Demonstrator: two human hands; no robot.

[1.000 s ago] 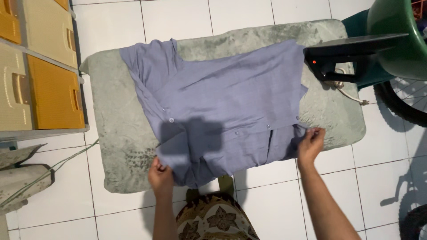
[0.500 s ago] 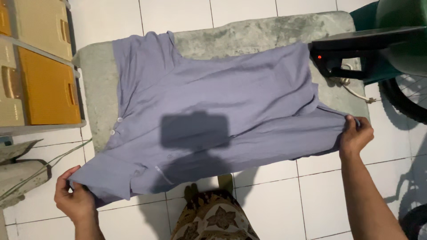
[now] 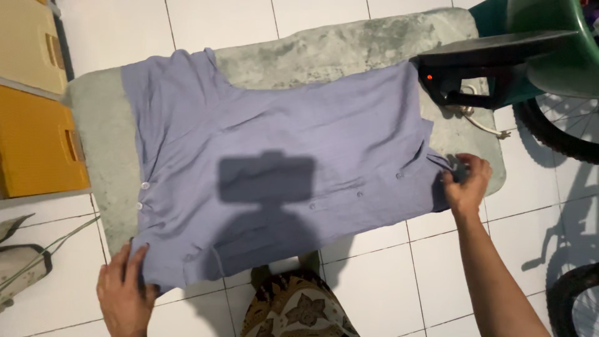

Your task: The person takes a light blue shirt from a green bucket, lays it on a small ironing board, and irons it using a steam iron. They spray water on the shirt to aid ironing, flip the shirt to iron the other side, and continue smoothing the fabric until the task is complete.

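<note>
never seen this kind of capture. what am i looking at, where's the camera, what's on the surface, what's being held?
There is no machine here: a person works with two bare hands, and the single camera sits on their head, looking straight down. The dark rectangle in the middle of the cloth looks like a shadow cast from above.

On the floor lies a grey-green padded mat. Spread over it is a blue-grey buttoned shirt. The left hand lies on the shirt's lower left corner, fingers spread. The right hand pinches the shirt's edge at the right side. A black clothes iron stands at the mat's far right corner, a small red light showing. Yellow and beige plastic drawers stand to the left, a bicycle wheel to the right, on white floor tiles.
</note>
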